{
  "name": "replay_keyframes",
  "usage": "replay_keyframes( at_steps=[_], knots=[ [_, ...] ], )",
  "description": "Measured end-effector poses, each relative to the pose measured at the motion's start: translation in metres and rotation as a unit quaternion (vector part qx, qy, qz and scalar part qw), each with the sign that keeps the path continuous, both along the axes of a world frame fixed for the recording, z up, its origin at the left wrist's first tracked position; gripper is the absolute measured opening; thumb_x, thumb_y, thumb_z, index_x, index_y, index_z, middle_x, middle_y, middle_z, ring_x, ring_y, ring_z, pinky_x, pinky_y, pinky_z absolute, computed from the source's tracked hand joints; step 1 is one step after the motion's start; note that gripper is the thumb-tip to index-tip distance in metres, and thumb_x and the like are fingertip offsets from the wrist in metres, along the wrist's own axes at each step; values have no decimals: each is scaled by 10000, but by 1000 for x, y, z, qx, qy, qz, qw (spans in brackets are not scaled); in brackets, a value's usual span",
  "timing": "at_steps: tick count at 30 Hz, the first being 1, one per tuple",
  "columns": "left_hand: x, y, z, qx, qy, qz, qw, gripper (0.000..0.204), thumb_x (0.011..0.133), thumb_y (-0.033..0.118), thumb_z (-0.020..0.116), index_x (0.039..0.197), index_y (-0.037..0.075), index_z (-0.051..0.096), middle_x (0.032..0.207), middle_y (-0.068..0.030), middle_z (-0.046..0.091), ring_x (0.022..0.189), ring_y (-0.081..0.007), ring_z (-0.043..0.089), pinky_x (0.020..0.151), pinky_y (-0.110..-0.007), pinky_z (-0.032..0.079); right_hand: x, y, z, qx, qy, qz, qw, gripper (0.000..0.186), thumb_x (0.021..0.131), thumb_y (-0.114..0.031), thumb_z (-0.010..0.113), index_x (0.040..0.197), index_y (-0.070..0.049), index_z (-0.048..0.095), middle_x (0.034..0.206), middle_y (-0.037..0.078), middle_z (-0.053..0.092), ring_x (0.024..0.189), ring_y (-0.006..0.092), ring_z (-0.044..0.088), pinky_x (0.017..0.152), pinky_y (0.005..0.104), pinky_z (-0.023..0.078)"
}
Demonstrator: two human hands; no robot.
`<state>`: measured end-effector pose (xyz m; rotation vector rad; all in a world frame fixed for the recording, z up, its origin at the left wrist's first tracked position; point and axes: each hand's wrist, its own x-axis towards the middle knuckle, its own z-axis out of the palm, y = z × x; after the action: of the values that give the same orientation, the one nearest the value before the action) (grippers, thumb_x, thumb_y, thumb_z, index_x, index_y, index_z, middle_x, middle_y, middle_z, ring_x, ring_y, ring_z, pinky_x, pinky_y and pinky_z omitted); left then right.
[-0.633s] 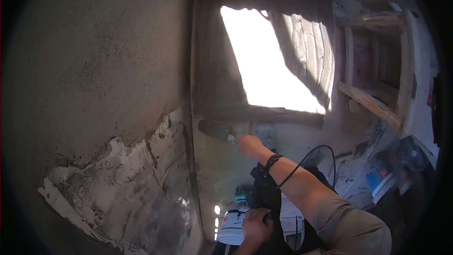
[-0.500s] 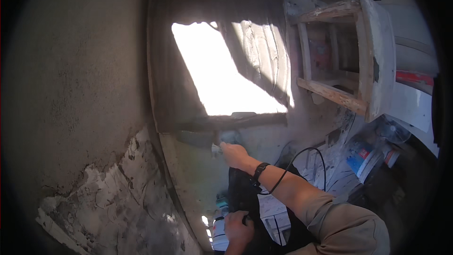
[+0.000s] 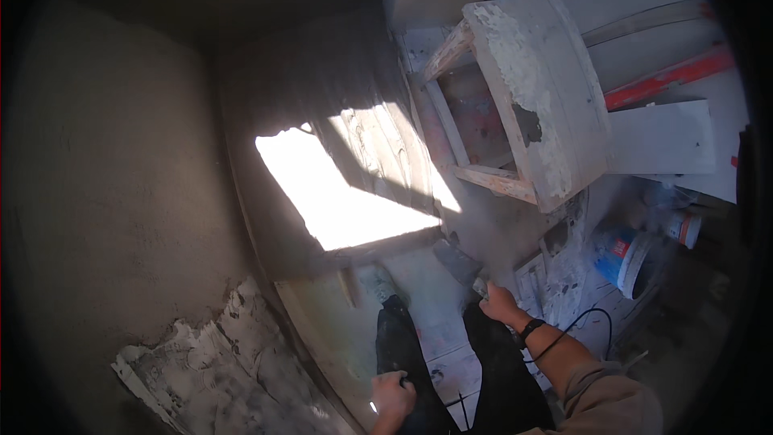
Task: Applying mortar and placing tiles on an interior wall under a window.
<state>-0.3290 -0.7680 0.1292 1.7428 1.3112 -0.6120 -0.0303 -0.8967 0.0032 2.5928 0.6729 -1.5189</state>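
My right hand [image 3: 502,304], a dark band on its wrist, is closed round the handle of a wide-bladed putty knife [image 3: 459,263]. The blade is dark and smeared, and it sits near the lower right corner of a smooth grey coated patch [image 3: 278,217]; whether they touch I cannot tell. Strong sunlight falls across part of that patch, where ridges show in the coating. Low in the picture, my left hand [image 3: 393,396] is curled beside my dark-trousered leg. Something dark shows between its thumb and fingers, too small to name.
A paint-splashed wooden stool or stand [image 3: 555,97] is at the upper right. Behind it are a red bar [image 3: 672,79] and a white panel [image 3: 664,138]. A blue bucket [image 3: 613,264] lies tilted at the right. Rough, flaking plaster [image 3: 217,362] covers the lower left.
My right hand has moved right and down, away from the patch's lower edge, and the knife's blade now shows. The view has turned, bringing both my legs into sight.
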Motion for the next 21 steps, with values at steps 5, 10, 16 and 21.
replay_keyframes(
  at_steps=[5, 10, 16, 21],
  knots=[
    [11, 1, 8, -12, 52, -7, 999, 245, 739, 196, 586, 940, 129, 708, 1026, -72, 667, 1028, -304, 552, 876, -406, 480, 15, 94, 35, 166, -6, -50, 985, 413, 829, -362, 602, 931, 33, 542, 830, 275, 622, 830, 459, 598, 742, 499, 474],
    [3, 6, 8, -15, 62, 2, 998, 257, 749, 210, 578, 954, 128, 709, 1028, -86, 666, 1027, -309, 556, 870, -415, 485, 29, 202, 52, 296, -46, -68, 952, 388, 888, -360, 565, 930, 25, 554, 782, 255, 627, 786, 443, 608, 693, 485, 476],
    [-4, 20, 6, -28, 78, -1, 997, 281, 754, 224, 572, 977, 123, 711, 1021, -94, 670, 1029, -317, 566, 871, -421, 487, 14, 271, 98, 403, -111, -112, 902, 332, 868, -289, 608, 962, 25, 557, 779, 227, 634, 714, 408, 618, 663, 458, 478],
    [-4, 30, 11, -64, 98, 2, 993, 287, 755, 238, 571, 981, 134, 712, 1019, -91, 672, 1053, -315, 564, 880, -421, 486, -7, 278, 124, 568, -203, -138, 785, 312, 841, -219, 643, 986, 34, 531, 761, 198, 625, 647, 378, 608, 619, 437, 482]
  ],
)
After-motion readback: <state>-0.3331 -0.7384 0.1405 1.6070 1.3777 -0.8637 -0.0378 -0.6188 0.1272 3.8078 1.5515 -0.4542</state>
